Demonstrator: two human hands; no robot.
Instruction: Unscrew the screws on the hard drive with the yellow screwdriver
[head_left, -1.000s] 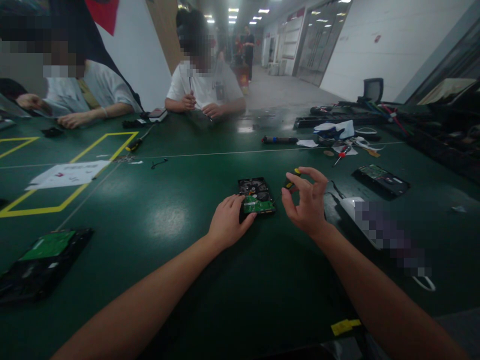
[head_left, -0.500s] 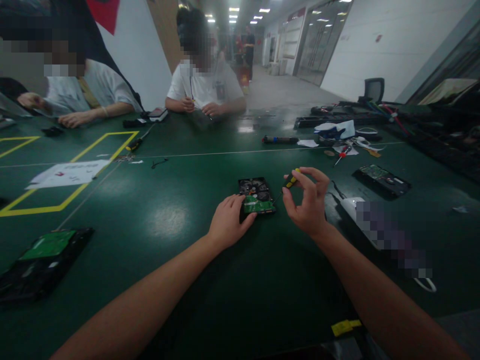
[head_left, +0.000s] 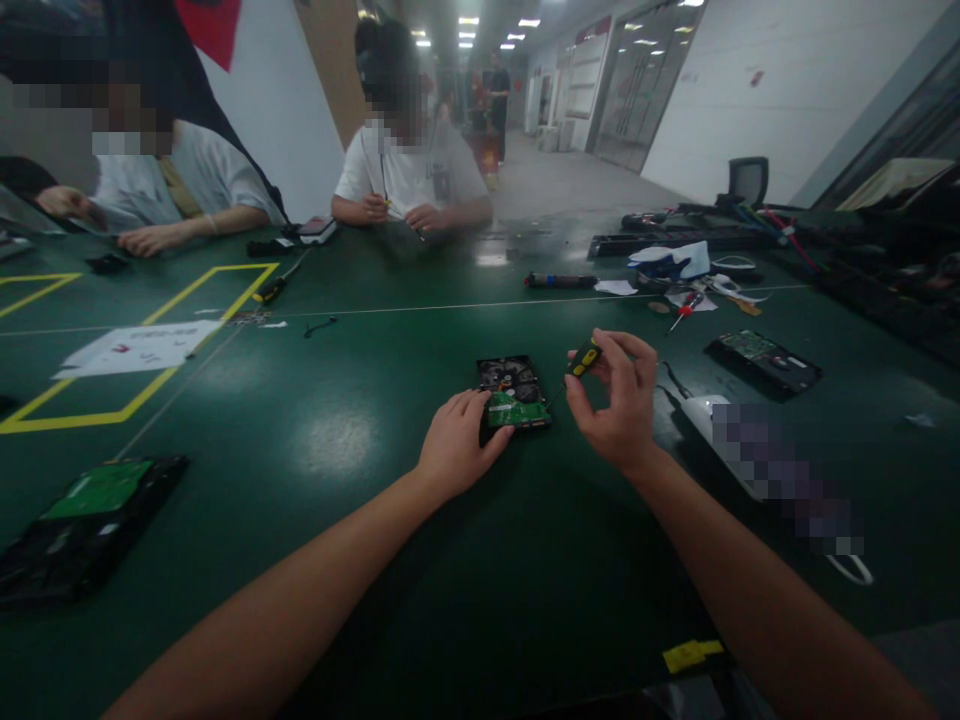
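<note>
A black hard drive point(head_left: 510, 374) with a green circuit board point(head_left: 517, 411) along its near end lies on the green table. My left hand point(head_left: 459, 440) grips the drive's left side, thumb along the near edge and fingers on top. Between the thumb and fingers of my right hand point(head_left: 616, 395) is a yellow-and-black screwdriver point(head_left: 583, 357). Its handle tilts up to the right, and its thin shaft reaches down to the board's right end. Whether the tip sits in a screw is too small to tell.
Other hard drives lie at the left point(head_left: 90, 525) and right point(head_left: 765, 362). A power strip point(head_left: 724, 440) is right of my right hand. Behind are a red screwdriver point(head_left: 684, 312), another yellow-black screwdriver point(head_left: 270, 290) and a paper sheet point(head_left: 139, 347). Two people sit across the table.
The screwdriver handle has turned slightly in my right hand, and my fingers have shifted on it. My left hand and the hard drive stay in place.
</note>
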